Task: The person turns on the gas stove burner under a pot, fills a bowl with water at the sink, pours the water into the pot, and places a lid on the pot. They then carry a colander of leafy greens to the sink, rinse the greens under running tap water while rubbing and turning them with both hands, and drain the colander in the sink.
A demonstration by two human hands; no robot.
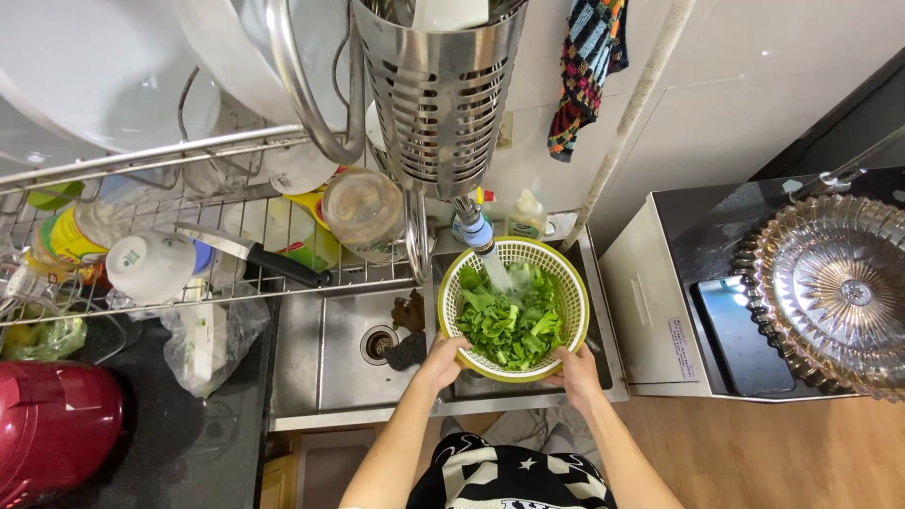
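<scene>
Head view looks straight down on a steel sink, and every place below is told from it. Over the sink's right-hand basin a round yellow colander full of green leafy vegetables is held under the faucet, from which water runs onto the leaves. The left hand grips the colander's near rim on its left side, fingers curled closed around the edge; the right hand clasps the near rim on the right in the same way. In the sink's left basin the round drain shows, with a dark scouring pad just beside it. Above the sink's far edge a wire dish rack carries white bowls, a white cup and a black-handled knife, and a perforated steel utensil holder hangs from it. Left of the sink a red appliance sits on a dark counter. Right of the sink a cut-glass dish rests on a black-topped cabinet.
</scene>
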